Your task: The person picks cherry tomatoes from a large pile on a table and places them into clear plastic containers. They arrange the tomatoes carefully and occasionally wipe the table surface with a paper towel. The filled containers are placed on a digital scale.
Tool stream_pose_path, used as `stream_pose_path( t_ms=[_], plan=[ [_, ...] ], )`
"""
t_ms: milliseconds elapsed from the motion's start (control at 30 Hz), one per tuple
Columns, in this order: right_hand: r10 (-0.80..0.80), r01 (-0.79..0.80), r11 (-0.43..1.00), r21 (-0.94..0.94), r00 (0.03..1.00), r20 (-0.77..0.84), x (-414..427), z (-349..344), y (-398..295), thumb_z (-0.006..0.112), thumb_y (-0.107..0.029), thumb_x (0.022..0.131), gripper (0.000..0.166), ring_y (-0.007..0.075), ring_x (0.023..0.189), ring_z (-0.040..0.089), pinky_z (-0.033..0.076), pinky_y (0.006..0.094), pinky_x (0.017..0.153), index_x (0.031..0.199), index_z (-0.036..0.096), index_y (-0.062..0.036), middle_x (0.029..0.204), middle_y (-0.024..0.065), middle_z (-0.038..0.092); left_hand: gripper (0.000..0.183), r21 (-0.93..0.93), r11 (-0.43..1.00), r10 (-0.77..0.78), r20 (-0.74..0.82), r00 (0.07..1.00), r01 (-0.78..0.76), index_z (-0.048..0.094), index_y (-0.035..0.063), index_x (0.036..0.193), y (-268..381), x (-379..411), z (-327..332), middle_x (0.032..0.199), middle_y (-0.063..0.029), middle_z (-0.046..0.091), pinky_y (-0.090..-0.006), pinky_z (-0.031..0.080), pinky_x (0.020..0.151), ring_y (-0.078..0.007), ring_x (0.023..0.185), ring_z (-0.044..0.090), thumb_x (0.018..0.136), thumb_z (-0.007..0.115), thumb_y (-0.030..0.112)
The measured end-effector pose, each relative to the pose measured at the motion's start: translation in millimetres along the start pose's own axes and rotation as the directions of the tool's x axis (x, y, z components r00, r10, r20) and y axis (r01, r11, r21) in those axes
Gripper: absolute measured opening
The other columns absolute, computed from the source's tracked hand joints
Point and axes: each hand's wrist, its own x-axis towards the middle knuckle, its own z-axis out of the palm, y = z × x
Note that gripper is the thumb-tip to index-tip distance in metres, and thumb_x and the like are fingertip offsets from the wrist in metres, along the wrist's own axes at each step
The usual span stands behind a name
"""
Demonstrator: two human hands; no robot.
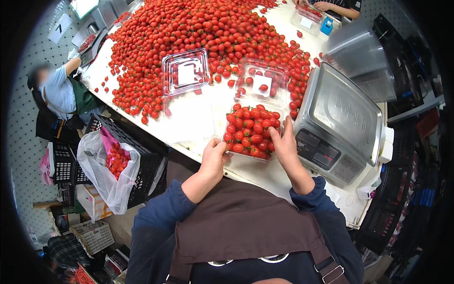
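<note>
A clear plastic clamshell box full of cherry tomatoes lies at the table's near edge, its lid folded back with a white label and a loose tomato on it. My left hand pinches the box's near left corner. At its right side, my right hand holds the wall, thumb on the tomatoes. To the left stands an open clamshell box, no tomatoes in its base, its labelled lid raised against a large heap of cherry tomatoes.
Right of the box is a digital weighing scale, with stacked clear containers behind it. A bag-lined black crate holds tomatoes at left. One person is at left; another's hands are at top right, near a blue tape dispenser.
</note>
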Motion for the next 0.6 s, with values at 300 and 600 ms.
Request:
stream_pose_path(
  t_ms=[300,600],
  plan=[
    [0.213,-0.28,0.91,0.307,0.948,0.234,21,-6,-2,0.058,-0.03,0.101,0.079,0.0316,0.143,0.04,0.031,0.0378,0.118,0.156,0.017,0.0099,0.154,0.0315,0.037,0.067,-0.01,0.984,-0.172,0.186,0.967,0.177,0.037,0.0024,0.148,16,-19,-4,0.124,-0.0064,0.056,-0.0351,0.045,0.092,-0.0149,0.102,0.056,0.082,0.048,0.002],
    [0.198,-0.308,0.784,0.538,0.947,0.253,5,-23,-21,0.052,-0.026,0.105,0.068,0.0245,0.132,0.049,0.04,0.0355,0.11,0.158,0.021,0.0009,0.148,0.0177,0.048,0.084,-0.036,0.999,-0.006,0.314,0.949,0.018,0.026,-0.0018,0.156,30,-29,-19,0.12,-0.0067,0.056,-0.024,0.043,0.076,-0.0111,0.089,0.053,0.075,0.047,-0.003]
  ],
)
